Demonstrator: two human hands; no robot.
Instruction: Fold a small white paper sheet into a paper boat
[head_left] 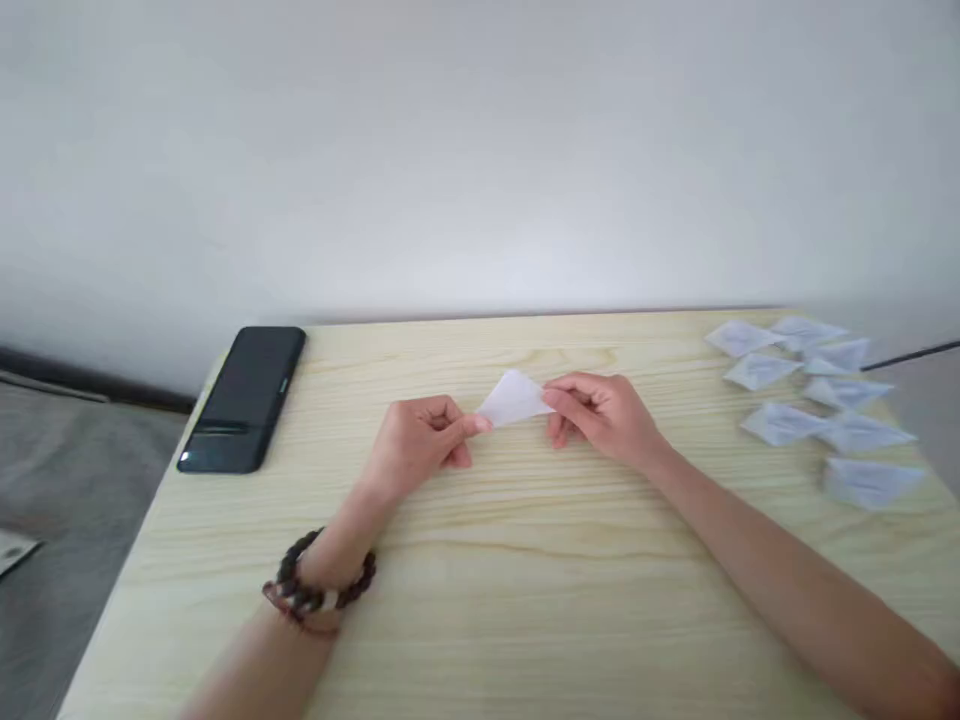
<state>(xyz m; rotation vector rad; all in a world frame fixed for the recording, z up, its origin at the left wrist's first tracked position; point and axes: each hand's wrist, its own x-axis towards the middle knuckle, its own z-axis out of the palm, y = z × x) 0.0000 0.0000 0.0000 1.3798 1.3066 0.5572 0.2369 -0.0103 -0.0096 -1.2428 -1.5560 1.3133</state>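
Observation:
A small white piece of folded paper [514,397], roughly triangular with its peak pointing away from me, is stretched between my two hands above the table. My left hand [424,440] pinches its left corner between thumb and finger. At the right corner, my right hand [600,412] grips the paper the same way, its other fingers curled below. The fingertips cover both corners, so the folds there are hidden.
Several folded paper boats [757,371] stand in loose rows at the table's right side. A black smartphone [241,400] lies at the left edge of the pale wooden table [480,600]. Behind the table rises a white wall [480,160].

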